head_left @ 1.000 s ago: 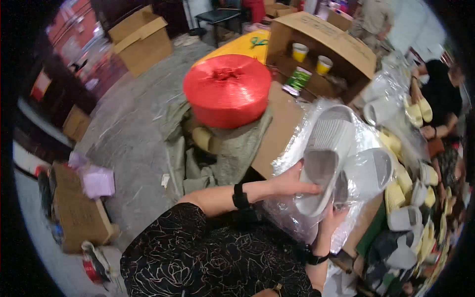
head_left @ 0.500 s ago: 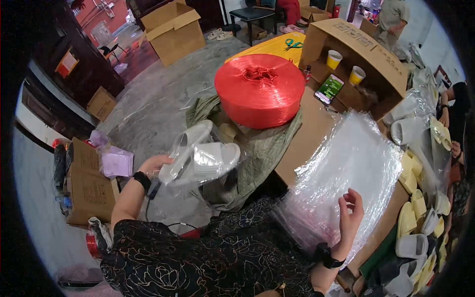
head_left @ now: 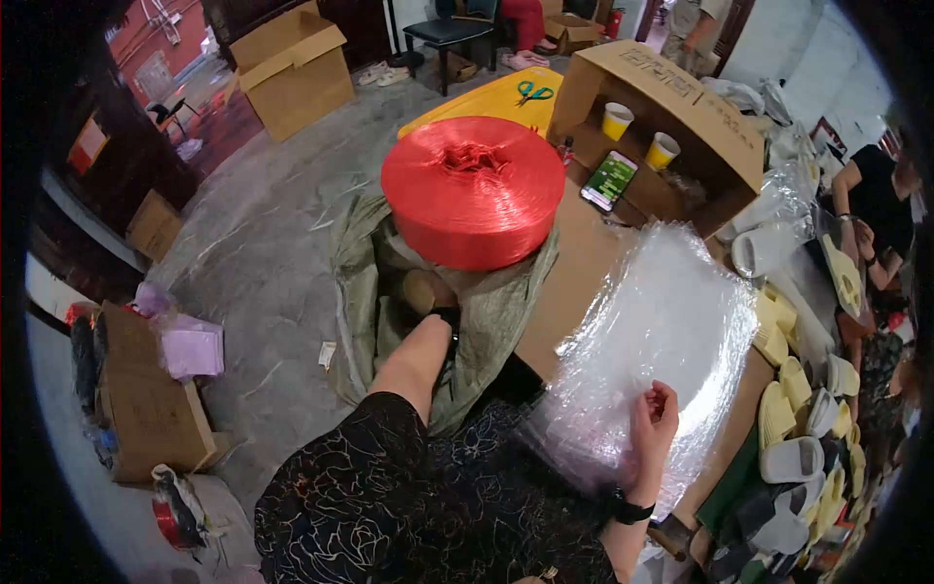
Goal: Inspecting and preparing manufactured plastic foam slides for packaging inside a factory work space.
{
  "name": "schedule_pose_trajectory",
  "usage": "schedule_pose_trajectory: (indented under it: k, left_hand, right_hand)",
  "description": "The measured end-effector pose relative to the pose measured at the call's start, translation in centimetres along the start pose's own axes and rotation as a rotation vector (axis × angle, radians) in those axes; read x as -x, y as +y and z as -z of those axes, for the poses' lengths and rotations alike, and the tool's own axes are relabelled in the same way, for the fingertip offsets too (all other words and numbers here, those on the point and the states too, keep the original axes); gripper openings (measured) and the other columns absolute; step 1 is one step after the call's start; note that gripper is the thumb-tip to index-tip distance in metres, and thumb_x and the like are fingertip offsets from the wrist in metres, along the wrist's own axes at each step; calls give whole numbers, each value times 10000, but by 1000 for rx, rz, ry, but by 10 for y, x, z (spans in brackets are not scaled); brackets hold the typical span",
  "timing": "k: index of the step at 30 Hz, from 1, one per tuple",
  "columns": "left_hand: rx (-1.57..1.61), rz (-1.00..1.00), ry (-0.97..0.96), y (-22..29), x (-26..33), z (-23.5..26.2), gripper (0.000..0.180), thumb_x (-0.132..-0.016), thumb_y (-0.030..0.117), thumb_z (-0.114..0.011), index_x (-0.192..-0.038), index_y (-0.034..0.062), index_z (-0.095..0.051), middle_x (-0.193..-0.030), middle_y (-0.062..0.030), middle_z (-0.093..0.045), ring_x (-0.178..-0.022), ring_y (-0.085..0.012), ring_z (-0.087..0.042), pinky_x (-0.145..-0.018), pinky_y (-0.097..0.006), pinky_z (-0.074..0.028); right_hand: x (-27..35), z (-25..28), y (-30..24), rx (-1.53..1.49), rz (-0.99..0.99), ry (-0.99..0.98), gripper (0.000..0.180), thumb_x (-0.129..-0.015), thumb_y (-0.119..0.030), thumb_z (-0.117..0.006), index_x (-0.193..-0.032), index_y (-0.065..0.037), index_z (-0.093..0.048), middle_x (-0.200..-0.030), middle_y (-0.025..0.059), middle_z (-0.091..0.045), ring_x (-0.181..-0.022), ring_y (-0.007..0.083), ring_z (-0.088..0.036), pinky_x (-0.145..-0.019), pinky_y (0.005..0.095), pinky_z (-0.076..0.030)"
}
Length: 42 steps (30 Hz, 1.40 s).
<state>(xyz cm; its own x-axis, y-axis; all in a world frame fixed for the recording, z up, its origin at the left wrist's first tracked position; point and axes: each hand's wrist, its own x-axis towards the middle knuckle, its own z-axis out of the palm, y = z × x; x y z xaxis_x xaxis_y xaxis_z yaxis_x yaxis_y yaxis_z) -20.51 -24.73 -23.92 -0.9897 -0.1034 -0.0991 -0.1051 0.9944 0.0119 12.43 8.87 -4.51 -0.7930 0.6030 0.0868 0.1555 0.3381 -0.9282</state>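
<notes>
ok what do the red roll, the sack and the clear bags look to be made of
Red roll: probably plastic twine or ribbon, glossy, with fine wound lines and bright highlights.
Sack: likely woven plastic, dull grey-green with creased folds, though coarse cloth is possible.
Clear bags: thin plastic film, it seems, see-through, shiny and crinkled, with strong glare.

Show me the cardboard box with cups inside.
The cardboard box beyond the clear plastic, right of the red roll: only it visibly holds cups.
</notes>
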Motion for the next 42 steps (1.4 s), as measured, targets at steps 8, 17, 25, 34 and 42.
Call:
schedule_pose_trajectory:
  k: [8, 17, 25, 34, 42]
  left_hand:
    - [322, 61, -343, -31, 87, 37, 454, -968, 355, -472, -1252, 20, -584, -1257, -138, -608, -1082, -242, -589, -850, -354, -463]
    - [931, 45, -525, -157, 82, 53, 509, -972, 428, -445, -1173, -3, -629, -1045, -126, -677, -925, -258, -622, -841, -392, -457]
    - [-434, -281, -358, -335, 96, -43, 394, -997, 240, -396, -1282, 143, -650, -1378, -119, -567, -1267, -336, -520, -1050, -416, -403]
    - [-730, -313, -601, -206, 90, 158, 380, -718, 402, -730, -1018, 171, -763, -1034, -54, -731, -960, -280, -698, -795, -409, -549]
    - [-463, -310, -633, -46, 18, 128, 457, -855, 326, -628, -1288, 182, -622, -1397, -62, -547, -1283, -267, -516, -996, -508, -433]
  right_hand:
    - [-3, -7, -8, -108, -49, -24, 308, -874, -32, -657, -1167, 11, -575, -937, 22, -574, -807, 90, -512, -731, 230, -449]
    - [-2, -4, -21, -110, -56, -72, 312, -873, -34, -657, -1170, 11, -574, -950, 19, -562, -817, 93, -504, -748, 233, -443]
    - [-1, -1, -20, -89, -35, -77, 320, -870, -25, -650, -1178, 21, -572, -952, 24, -557, -819, 93, -501, -750, 232, -447]
    - [-6, -7, -10, -88, -47, -45, 308, -871, -27, -647, -1168, 15, -578, -933, 10, -563, -813, 81, -507, -735, 221, -442]
    - [-2, -8, -18, -154, -93, -41, 297, -880, -10, -646, -1168, 1, -574, -942, 6, -554, -828, 73, -499, -739, 217, -442]
